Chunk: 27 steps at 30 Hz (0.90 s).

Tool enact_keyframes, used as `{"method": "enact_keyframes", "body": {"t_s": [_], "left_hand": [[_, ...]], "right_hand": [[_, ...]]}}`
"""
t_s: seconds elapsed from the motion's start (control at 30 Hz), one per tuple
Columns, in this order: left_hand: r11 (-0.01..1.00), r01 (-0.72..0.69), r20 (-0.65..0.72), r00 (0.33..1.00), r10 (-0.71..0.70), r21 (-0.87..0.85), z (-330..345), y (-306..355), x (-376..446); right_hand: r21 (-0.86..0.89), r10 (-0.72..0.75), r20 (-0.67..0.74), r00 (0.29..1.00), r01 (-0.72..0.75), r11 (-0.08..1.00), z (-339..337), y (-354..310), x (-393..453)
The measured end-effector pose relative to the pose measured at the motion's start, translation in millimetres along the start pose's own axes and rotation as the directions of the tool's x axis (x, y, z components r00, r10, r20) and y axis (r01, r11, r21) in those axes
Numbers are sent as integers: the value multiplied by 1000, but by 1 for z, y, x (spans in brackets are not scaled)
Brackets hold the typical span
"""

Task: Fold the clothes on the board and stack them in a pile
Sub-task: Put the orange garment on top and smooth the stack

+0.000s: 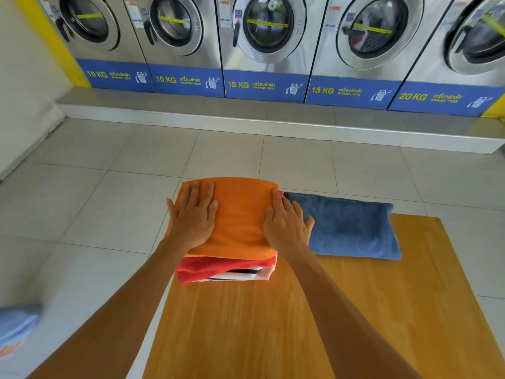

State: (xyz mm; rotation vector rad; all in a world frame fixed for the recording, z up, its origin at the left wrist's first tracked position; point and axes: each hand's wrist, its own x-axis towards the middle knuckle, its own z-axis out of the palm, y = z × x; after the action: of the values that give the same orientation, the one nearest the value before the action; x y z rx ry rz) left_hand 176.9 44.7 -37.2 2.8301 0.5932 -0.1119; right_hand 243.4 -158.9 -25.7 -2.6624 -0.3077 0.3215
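At the wooden worktop's (314, 324) far-left corner, left hand (192, 217) and right hand (285, 224) press flat, fingers spread, on the folded orange cotton shirt (241, 214) topping the pile: soft, light, likely slippery, best gripped by its side edges.

Under my palms, at the centre of the frame, the top garment (240, 217) is plain bright orange. Below it sits a red piece (218, 265), then one striped white and dark navy (240, 275). To the right lies a solid slate-blue towel (352, 228). The board (273, 329) is honey-toned wood grain. Along the top, silver washers (267, 31) carry blue panels (265, 86) with yellow lettering.
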Motion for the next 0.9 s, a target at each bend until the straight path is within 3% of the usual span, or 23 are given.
{"method": "enact_keyframes", "body": {"t_s": [0.07,0.17,0.27,0.33,0.5,0.6,0.7,0.8,0.9], "left_hand": [[997,-8,-89,996,15,76,-5,11,-1],[997,-60,-248,966,71,54,-9,33,-9],[996,-84,-223,971,87,27,4,39,-18],[995,-90,-201,975,96,38,14,30,-21],[993,-111,-158,981,117,45,14,17,-20],[994,-91,-136,986,100,68,14,19,-20],[997,-47,-91,994,52,56,11,24,-19],[998,-61,-115,992,58,-20,-1,43,-19],[974,-218,-223,954,200,-62,-9,70,-14]], "right_hand": [[10,-15,-86,996,16,1000,-15,-3,6],[65,-125,-121,985,133,989,-25,-15,19],[-63,-319,2,948,319,946,-18,-28,27],[-127,-354,108,929,366,922,-9,-24,32],[-94,-148,149,978,163,982,-11,0,50],[40,-54,-37,998,55,998,-19,3,37],[282,72,-220,973,-8,959,-25,11,-4],[400,184,-98,978,-130,907,-15,16,-48],[426,184,34,982,-180,887,4,16,-72]]}}
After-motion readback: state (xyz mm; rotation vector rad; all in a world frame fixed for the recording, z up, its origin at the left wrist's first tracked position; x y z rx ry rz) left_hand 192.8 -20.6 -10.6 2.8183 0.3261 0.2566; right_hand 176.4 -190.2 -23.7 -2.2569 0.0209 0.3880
